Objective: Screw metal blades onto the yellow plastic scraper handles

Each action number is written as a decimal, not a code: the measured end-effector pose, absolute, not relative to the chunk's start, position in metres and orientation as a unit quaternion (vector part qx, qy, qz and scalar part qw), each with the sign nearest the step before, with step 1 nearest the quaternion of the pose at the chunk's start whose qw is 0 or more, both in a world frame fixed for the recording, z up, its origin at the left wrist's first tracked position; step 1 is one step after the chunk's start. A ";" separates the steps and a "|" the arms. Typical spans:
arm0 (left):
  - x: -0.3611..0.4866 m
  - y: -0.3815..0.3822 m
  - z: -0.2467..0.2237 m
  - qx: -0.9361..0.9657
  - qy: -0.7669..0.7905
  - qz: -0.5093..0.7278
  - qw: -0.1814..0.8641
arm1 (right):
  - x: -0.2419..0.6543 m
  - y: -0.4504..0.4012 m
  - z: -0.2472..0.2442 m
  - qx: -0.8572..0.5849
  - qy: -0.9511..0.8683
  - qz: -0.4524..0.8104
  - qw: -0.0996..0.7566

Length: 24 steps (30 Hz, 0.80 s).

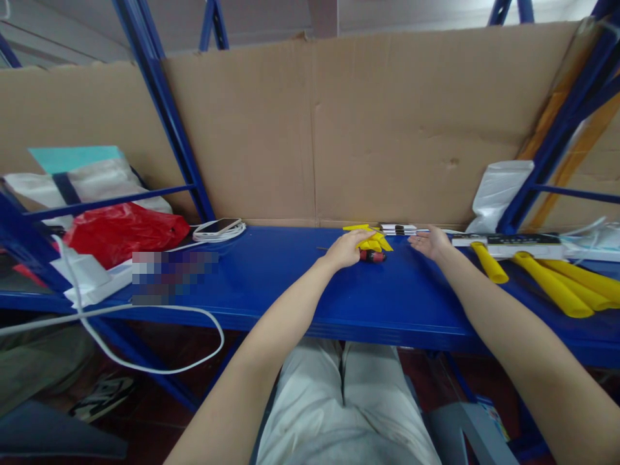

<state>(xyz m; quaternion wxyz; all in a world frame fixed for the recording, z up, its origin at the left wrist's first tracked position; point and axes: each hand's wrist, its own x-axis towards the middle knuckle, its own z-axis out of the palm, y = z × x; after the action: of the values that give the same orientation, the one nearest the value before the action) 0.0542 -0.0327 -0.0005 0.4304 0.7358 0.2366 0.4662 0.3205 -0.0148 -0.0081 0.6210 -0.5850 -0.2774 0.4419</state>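
My left hand [349, 249] is over the middle of the blue table, its fingers closed around a bunch of yellow pieces [376, 242]; their exact kind is too small to tell. Just below those pieces lies a screwdriver [372, 256] with a red and black handle. Its thin shaft passes behind my left hand and shows again on the left side. My right hand [430, 244] is a short way to the right, palm turned up, fingers apart and holding nothing. Between the hands, at the back, is a small white bundle [398, 229] with black bands.
Yellow tubes [557, 284] and a white-and-black strip [523, 247] lie at the right. At the left are a phone [220, 226] on a coiled white cable, a red plastic bag [126, 229] and a looping cable [159, 371]. A cardboard wall [310, 129] stands behind the table.
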 end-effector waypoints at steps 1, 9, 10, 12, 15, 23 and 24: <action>0.055 -0.033 -0.001 0.740 0.236 0.464 0.426 | 0.322 -0.013 -0.009 -0.585 -0.288 0.441 0.617; 0.055 -0.032 -0.002 0.771 0.242 0.454 0.375 | 0.325 -0.009 -0.012 -0.581 -0.303 0.437 0.616; 0.055 -0.032 -0.003 0.780 0.241 0.450 0.361 | 0.324 -0.010 -0.011 -0.577 -0.309 0.438 0.616; 0.055 -0.031 -0.003 0.789 0.239 0.447 0.347 | 0.322 -0.013 -0.010 -0.571 -0.315 0.440 0.618; 0.054 -0.031 -0.003 0.781 0.241 0.452 0.357 | 0.320 -0.017 -0.006 -0.586 -0.325 0.409 0.620; 0.053 -0.025 -0.008 0.813 0.238 0.440 0.298 | 0.335 -0.028 0.004 -0.753 -0.519 0.041 0.403; 0.053 -0.024 -0.009 0.819 0.236 0.439 0.283 | 0.336 -0.029 0.004 -0.763 -0.539 0.019 0.356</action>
<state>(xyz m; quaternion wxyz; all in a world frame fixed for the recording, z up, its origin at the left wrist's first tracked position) 0.0534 -0.0238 -0.0092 0.2834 0.8194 0.2365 0.4386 0.3362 -0.0286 0.0039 0.3557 -0.7631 -0.5392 0.0192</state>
